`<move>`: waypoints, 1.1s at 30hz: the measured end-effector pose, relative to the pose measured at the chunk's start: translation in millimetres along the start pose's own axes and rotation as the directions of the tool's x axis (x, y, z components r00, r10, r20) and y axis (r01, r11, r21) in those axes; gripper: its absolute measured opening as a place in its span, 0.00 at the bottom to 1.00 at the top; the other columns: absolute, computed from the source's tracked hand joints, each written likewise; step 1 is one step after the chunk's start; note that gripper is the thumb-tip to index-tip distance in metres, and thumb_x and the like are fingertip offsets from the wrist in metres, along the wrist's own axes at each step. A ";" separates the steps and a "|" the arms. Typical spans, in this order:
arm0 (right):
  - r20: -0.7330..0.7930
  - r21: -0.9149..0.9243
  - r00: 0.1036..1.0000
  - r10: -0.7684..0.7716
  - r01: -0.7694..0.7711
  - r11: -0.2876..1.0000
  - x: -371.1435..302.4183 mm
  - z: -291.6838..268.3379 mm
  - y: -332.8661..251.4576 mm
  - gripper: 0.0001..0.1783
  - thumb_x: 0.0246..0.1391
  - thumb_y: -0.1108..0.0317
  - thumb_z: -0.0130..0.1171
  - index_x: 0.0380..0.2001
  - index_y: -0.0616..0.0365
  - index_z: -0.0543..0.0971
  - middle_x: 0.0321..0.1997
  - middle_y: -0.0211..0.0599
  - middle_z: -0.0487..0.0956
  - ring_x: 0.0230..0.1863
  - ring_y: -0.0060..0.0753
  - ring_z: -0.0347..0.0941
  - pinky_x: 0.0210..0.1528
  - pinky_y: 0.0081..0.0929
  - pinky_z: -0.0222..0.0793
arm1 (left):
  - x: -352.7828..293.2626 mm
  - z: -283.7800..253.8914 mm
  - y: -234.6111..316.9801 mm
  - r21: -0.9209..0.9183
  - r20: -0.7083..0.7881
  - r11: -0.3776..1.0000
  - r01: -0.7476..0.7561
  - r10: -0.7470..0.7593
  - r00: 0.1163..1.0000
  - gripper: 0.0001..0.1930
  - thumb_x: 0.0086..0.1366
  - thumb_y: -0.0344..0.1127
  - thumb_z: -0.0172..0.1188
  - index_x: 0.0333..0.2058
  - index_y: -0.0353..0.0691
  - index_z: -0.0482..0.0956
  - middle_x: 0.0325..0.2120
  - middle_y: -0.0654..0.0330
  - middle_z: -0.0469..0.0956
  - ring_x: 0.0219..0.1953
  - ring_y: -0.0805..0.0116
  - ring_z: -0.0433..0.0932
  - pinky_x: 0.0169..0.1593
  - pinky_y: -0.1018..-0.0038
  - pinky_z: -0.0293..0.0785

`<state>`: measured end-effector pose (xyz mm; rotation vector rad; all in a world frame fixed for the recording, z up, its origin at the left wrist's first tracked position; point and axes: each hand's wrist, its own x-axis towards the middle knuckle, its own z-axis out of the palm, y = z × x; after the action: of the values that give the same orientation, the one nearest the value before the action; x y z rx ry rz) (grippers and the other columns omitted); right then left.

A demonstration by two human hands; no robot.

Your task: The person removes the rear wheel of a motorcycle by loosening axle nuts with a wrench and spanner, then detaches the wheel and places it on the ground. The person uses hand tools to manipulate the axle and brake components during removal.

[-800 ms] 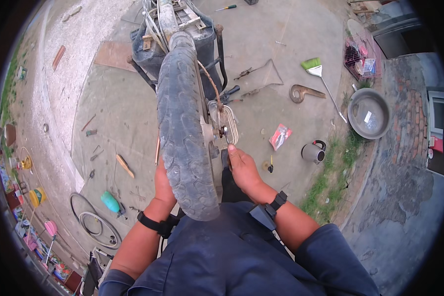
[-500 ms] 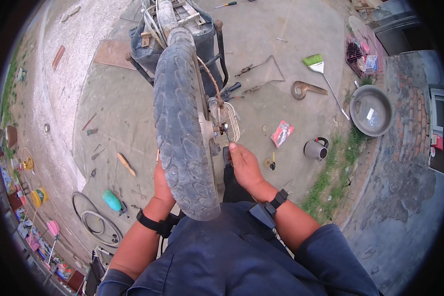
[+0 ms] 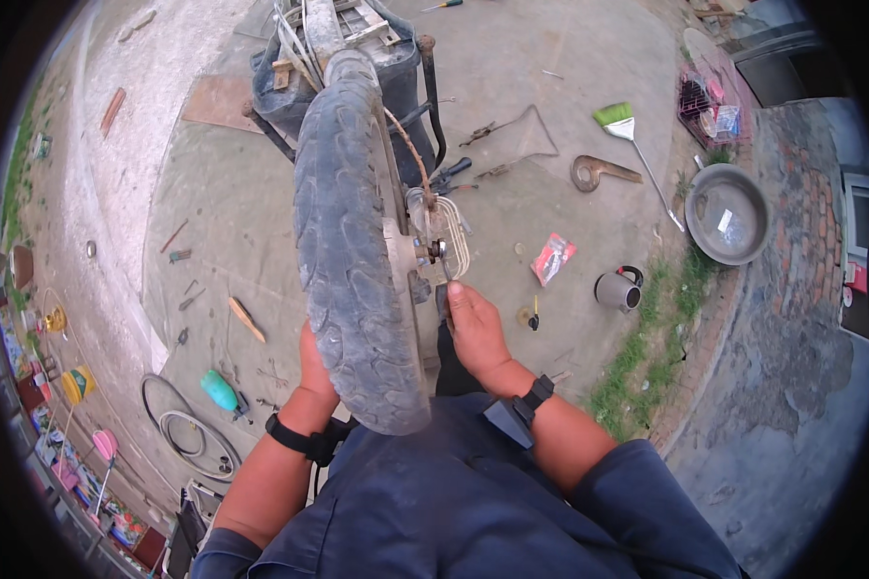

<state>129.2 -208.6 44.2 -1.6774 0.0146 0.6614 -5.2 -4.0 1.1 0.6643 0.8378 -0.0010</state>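
A worn black tyre on a wheel (image 3: 343, 222) stands upright in front of me, joined to an upturned vehicle frame. On its right side, my right hand (image 3: 475, 328) is closed round a wrench (image 3: 445, 287), its thumb uppermost. The wrench's metal end reaches the axle nut (image 3: 439, 248), beside a pale looped metal rack (image 3: 461, 236). My left hand (image 3: 316, 362) is at the tyre's lower left side. Its fingers are hidden behind the tyre, so I cannot see what they hold.
Wood-handled tool (image 3: 246, 319), green bottle (image 3: 219, 390) and coiled hose (image 3: 185, 434) lie left. Red packet (image 3: 553, 259), grey jug (image 3: 619, 289), curved rusty pipe (image 3: 603, 175), broom (image 3: 620, 125) and wide basin (image 3: 727, 214) are right. A dark tub (image 3: 396, 77) sits beyond the wheel.
The tyre has shifted slightly left at its middle. My left hand has moved a little left, and a thin tip above it is now out of sight. My right hand stays near the axle.
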 end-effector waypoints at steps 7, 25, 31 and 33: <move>-0.072 -0.034 0.997 -0.004 0.001 0.999 8.2 -10.9 12.7 0.25 0.73 0.52 0.42 0.26 0.59 0.68 0.23 0.23 0.64 0.26 0.19 0.56 0.29 0.22 0.56 | -9.5 33.9 18.6 0.098 0.032 0.988 -0.123 0.120 0.992 0.17 0.74 0.34 0.46 0.57 0.33 0.71 0.48 0.57 0.79 0.48 0.67 0.79 0.52 0.70 0.77; 0.160 -0.311 0.931 -0.326 0.362 0.879 48.5 -22.2 28.9 0.21 0.69 0.52 0.44 0.31 0.60 0.70 0.26 0.55 0.72 0.32 0.65 0.70 0.33 0.45 0.65 | -12.7 0.3 9.5 -0.475 0.166 0.860 0.186 -0.120 0.979 0.23 0.77 0.42 0.43 0.64 0.38 0.64 0.57 0.55 0.73 0.57 0.63 0.74 0.61 0.66 0.72; 0.172 -0.218 0.931 -0.321 0.354 0.910 49.5 -20.8 35.4 0.26 0.70 0.48 0.42 0.28 0.62 0.67 0.23 0.46 0.64 0.26 0.48 0.61 0.31 0.37 0.61 | -31.6 -3.4 22.3 -0.783 0.264 0.513 0.353 -0.240 0.934 0.22 0.77 0.40 0.45 0.65 0.37 0.64 0.57 0.56 0.73 0.58 0.64 0.72 0.61 0.69 0.72; 0.184 -0.223 0.932 -0.312 0.349 0.910 50.1 -21.7 36.2 0.27 0.70 0.48 0.42 0.28 0.62 0.67 0.23 0.46 0.64 0.26 0.47 0.61 0.30 0.36 0.61 | -33.5 -2.3 25.7 -0.826 0.271 0.438 0.354 -0.243 0.932 0.22 0.77 0.39 0.46 0.65 0.37 0.64 0.57 0.56 0.73 0.58 0.65 0.72 0.61 0.70 0.72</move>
<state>166.7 -219.3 -8.5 -1.8143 -0.4689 0.5388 -23.1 9.3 37.0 -0.4806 0.7134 0.0614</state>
